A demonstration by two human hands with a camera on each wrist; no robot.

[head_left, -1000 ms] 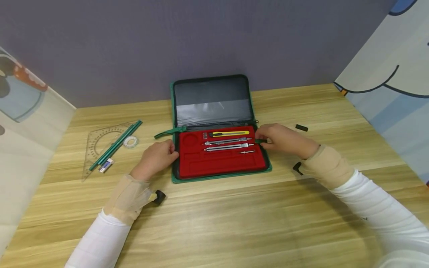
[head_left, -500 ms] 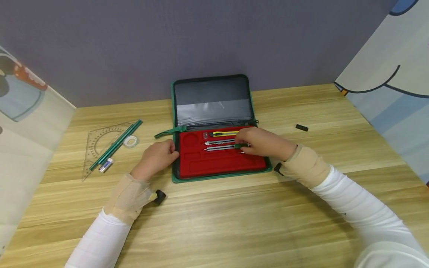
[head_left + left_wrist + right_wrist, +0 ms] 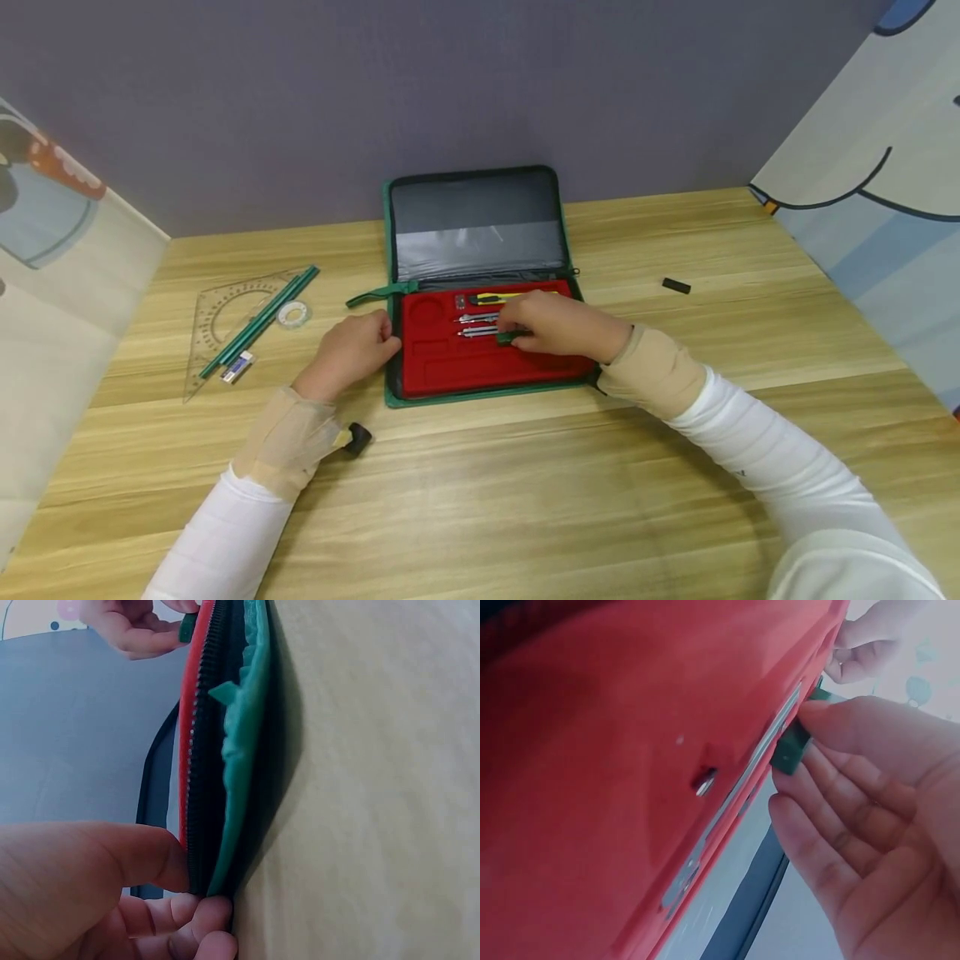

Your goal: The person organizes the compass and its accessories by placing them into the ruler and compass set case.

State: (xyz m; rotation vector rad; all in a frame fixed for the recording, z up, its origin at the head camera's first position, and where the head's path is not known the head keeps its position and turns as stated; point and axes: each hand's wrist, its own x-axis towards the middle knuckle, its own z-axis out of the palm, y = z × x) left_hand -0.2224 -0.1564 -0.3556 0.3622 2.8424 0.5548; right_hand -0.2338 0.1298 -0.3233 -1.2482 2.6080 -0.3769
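On the wood-grain table (image 3: 480, 500), the left hand (image 3: 348, 357) pinches the zip case's (image 3: 244, 765) left edge; the right hand (image 3: 551, 323) pinches a small green block (image 3: 790, 752) over the red tray (image 3: 495, 369). Though blurred, the block is probably light, stiff plastic, best gripped by opposite sides.

Small dark-green rectangular block (image 3: 790, 752): partly covered by the bare right hand (image 3: 551, 323); too blurred to identify.
Two slender silver metal instruments (image 3: 477, 332): ends toward the right edge of the red tray (image 3: 416, 377) hidden behind that hand in the head view.
Yellow-and-black cutter (image 3: 491, 297): partly covered there too.
Tiny silver piece (image 3: 705, 781): blurred, shape unclear.
Clear plastic triangular ruler (image 3: 197, 346): graduations too small to read.
White-and-blue eraser (image 3: 237, 367): lettering illegible.
Bare left hand (image 3: 352, 350): most fingertips hidden in the head view, at the left edge of the green zip case (image 3: 487, 397).
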